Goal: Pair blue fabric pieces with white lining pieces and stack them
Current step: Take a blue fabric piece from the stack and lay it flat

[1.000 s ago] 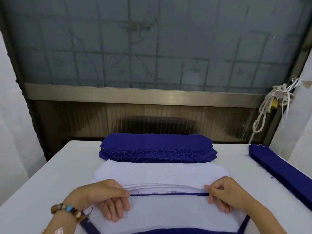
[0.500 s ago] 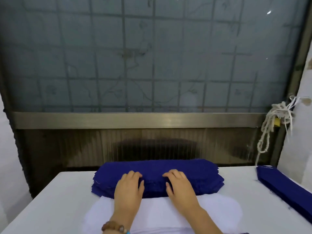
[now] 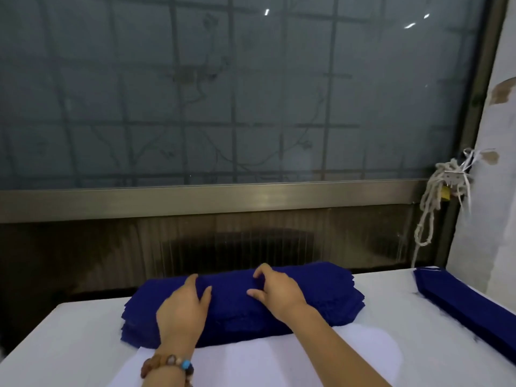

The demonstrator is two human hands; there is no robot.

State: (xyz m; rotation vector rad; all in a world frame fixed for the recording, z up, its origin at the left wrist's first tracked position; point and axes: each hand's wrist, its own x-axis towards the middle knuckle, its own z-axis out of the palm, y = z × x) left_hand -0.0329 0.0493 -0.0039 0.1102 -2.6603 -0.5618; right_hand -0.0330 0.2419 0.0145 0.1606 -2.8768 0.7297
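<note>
A thick stack of blue fabric pieces (image 3: 321, 297) lies across the far middle of the white table (image 3: 69, 339). In front of it lies the white lining pile (image 3: 251, 361), partly hidden by my forearms. My left hand (image 3: 183, 311) rests flat on the left part of the blue stack, fingers spread. My right hand (image 3: 275, 293) sits on the stack's top centre, its fingers curled and pinching at the top blue piece.
A second, long stack of blue fabric (image 3: 469, 311) runs along the table's right edge. Behind the table stands a window with a metal sill (image 3: 223, 199). A knotted white rope (image 3: 435, 196) hangs at the right by the wall.
Both hands left the white lining at the near edge and reached forward onto the blue stack. Since half a second ago the right hand's fingers have curled up on the top piece.
</note>
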